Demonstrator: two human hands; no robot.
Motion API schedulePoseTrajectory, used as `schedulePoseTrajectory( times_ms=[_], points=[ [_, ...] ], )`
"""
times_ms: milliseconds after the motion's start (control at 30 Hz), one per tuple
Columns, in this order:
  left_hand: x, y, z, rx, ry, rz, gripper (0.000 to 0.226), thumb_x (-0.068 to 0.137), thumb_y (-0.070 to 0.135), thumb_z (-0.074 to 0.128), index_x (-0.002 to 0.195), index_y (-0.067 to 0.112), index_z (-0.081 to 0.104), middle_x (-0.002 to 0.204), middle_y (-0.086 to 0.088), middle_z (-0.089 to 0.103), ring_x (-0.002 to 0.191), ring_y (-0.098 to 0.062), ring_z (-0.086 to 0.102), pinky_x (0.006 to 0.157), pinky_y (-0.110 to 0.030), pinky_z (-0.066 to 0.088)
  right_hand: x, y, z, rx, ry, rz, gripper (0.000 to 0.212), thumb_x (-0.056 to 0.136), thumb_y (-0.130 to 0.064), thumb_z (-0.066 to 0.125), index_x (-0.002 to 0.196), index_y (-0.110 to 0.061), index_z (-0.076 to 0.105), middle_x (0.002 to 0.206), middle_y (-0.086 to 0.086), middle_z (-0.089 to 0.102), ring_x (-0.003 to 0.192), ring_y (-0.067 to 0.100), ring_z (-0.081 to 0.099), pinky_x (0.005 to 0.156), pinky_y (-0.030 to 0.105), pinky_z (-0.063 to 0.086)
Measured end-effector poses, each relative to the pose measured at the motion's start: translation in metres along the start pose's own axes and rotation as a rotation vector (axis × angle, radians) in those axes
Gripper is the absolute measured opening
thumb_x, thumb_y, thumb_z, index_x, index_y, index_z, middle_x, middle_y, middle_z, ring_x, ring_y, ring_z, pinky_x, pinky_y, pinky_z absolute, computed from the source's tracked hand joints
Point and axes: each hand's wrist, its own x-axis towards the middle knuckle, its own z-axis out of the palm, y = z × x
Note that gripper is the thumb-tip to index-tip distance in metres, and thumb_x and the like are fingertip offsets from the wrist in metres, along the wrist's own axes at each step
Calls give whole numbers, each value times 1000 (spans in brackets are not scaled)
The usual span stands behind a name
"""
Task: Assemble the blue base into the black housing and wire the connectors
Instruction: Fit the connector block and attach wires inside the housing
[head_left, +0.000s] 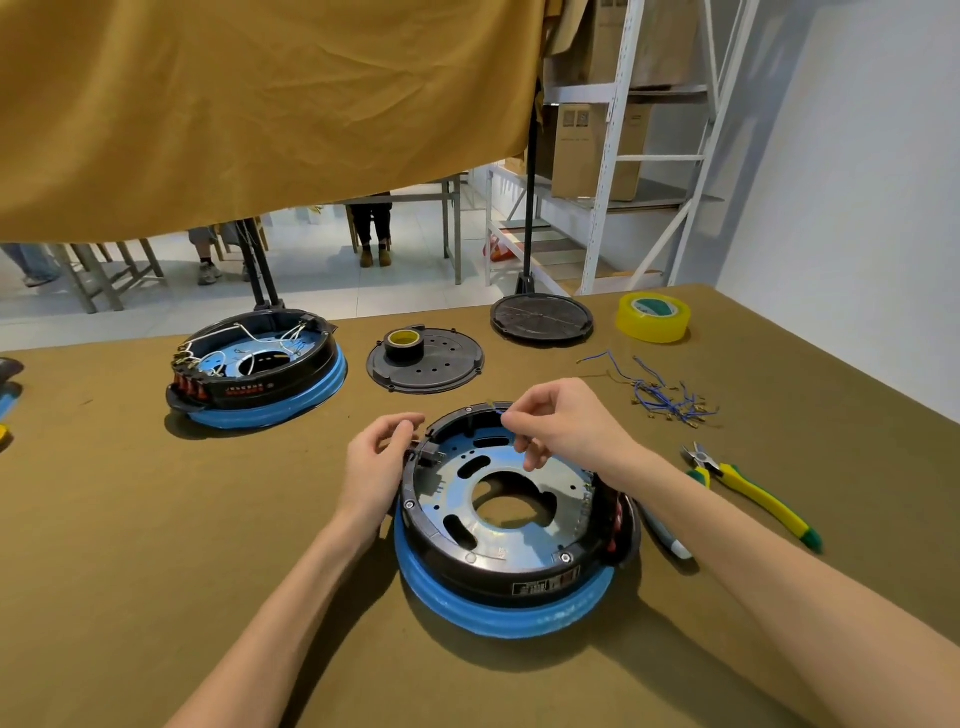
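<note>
The left hand (378, 457) is gripping the black housing's (441, 540) rim; the right hand (558, 421) is pinching a thin blue wire (500, 413) above the blue base (498, 616).

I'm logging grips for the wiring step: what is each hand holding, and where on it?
The right hand pinches a thin blue wire near its end. The left hand grips the round black housing at its left rim.

Yellow tape roll (653, 317), green-yellow pliers (748, 488), black perforated plate (441, 366), second wired unit (257, 366) on cloth-covered table (156, 519).
</note>
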Motion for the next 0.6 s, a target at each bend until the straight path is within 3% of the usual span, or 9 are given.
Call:
schedulePoseTrajectory(
  times_ms=[67, 133, 267, 433, 500, 600],
  points=[
    [-11, -8, -2, -59, -23, -17, 18, 104, 25, 56, 114, 26, 70, 106, 7, 74, 103, -12, 69, 78, -24, 57, 1, 0, 4, -81, -26, -9, 10, 97, -8, 65, 96, -3, 74, 66, 11, 73, 50, 19, 68, 50, 25, 53],
    [-19, -13, -5, -61, -103, 3, 23, 101, 26, 61, 123, 28, 67, 114, 10, 73, 107, -8, 68, 83, -25, 57, 2, 0, 11, -143, -35, -10, 12, 98, -9, 63, 102, -9, 75, 67, 9, 74, 52, 18, 69, 52, 25, 54],
    [-17, -13, -10, 3, -185, 60, 34, 102, 23, 61, 136, 28, 64, 126, 10, 70, 114, -8, 66, 91, -31, 57, 4, 1, 22, -208, -56, 0, 13, 100, -10, 60, 97, -12, 73, 73, 6, 75, 53, 19, 70, 51, 25, 53],
    [2, -6, -13, -77, -372, -88, 33, 105, 27, 56, 136, 35, 65, 131, 5, 70, 118, -14, 67, 97, -37, 56, 9, -6, 15, -85, -63, 55, 9, 98, -4, 58, 98, -5, 66, 67, 12, 73, 51, 24, 69, 45, 26, 51],
    [8, -2, -13, -156, -417, -165, 31, 103, 24, 58, 130, 34, 70, 126, 2, 73, 114, -18, 70, 92, -36, 58, 12, -9, 8, -53, -44, 59, 10, 97, -2, 58, 97, -5, 67, 67, 13, 73, 52, 24, 69, 46, 25, 52],
    [7, -4, -10, -201, -267, -155, 19, 97, 22, 67, 111, 25, 80, 108, -6, 79, 103, -26, 74, 74, -28, 61, 10, -9, 9, -102, -84, 64, 15, 96, 0, 55, 99, -5, 69, 68, 13, 74, 55, 24, 71, 48, 27, 53]
  ],
)
